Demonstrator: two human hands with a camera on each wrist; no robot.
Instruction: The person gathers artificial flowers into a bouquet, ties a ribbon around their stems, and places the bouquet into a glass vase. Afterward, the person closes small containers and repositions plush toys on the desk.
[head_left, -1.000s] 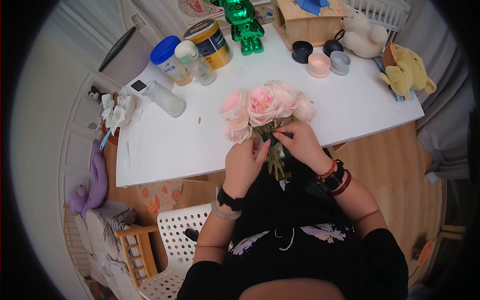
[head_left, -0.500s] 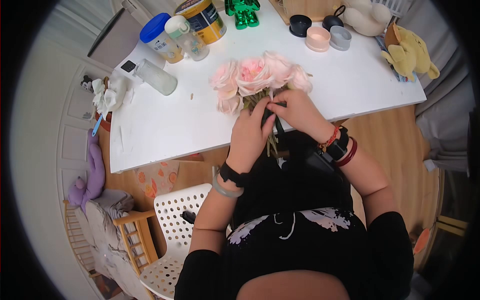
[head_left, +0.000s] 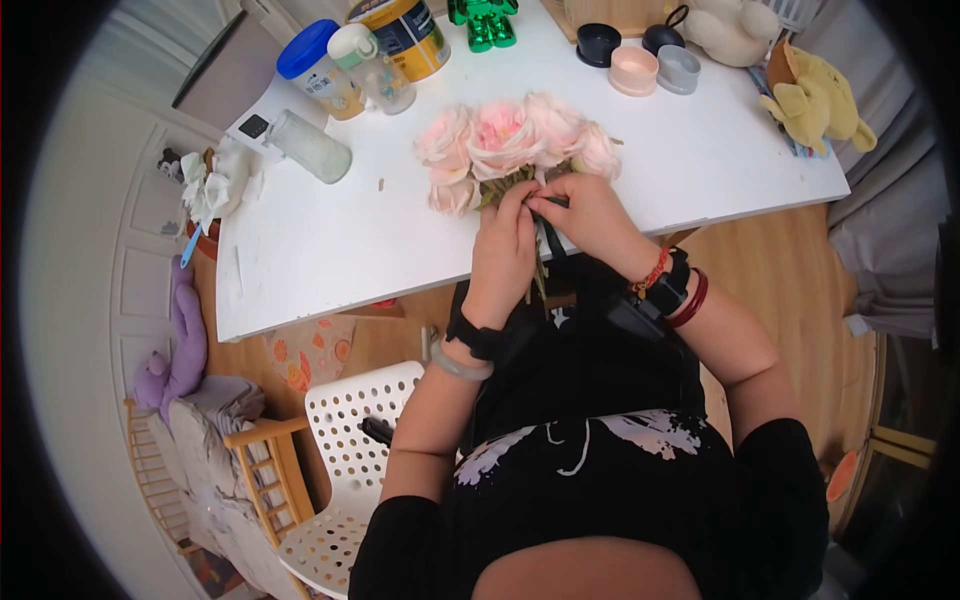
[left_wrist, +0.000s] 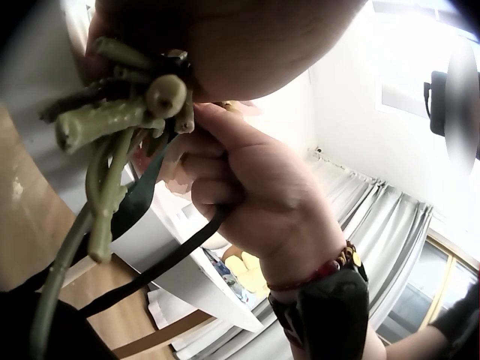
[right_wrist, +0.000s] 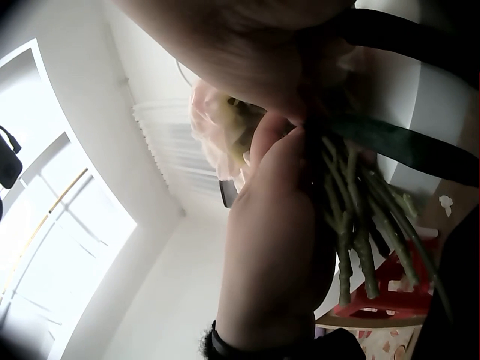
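Note:
A bunch of pale pink flowers (head_left: 505, 140) is held over the table's front edge, blooms away from the body. The left hand (head_left: 503, 255) grips its green stems (right_wrist: 360, 217) just below the blooms. Close against it, the right hand (head_left: 597, 220) pinches a dark green ribbon (right_wrist: 409, 146) at the stems; in the left wrist view a strand of the ribbon (left_wrist: 161, 270) runs out of the curled fingers of the right hand (left_wrist: 262, 187). Cut stem ends (left_wrist: 90, 127) point down toward the lap. The fingertips partly hide where ribbon and stems meet.
On the white table (head_left: 400, 240) stand a glass jar (head_left: 312, 147), a blue-lidded container (head_left: 322, 70), a bottle (head_left: 372, 68), a yellow tin (head_left: 405, 40), small round cups (head_left: 633, 70) and a yellow plush toy (head_left: 815, 100). A white chair (head_left: 350, 410) is at the left.
The head view has tilted, so table and flowers sit higher in it. The left fingers have moved up beside the right fingertips, and both hands still hold the bunch and ribbon.

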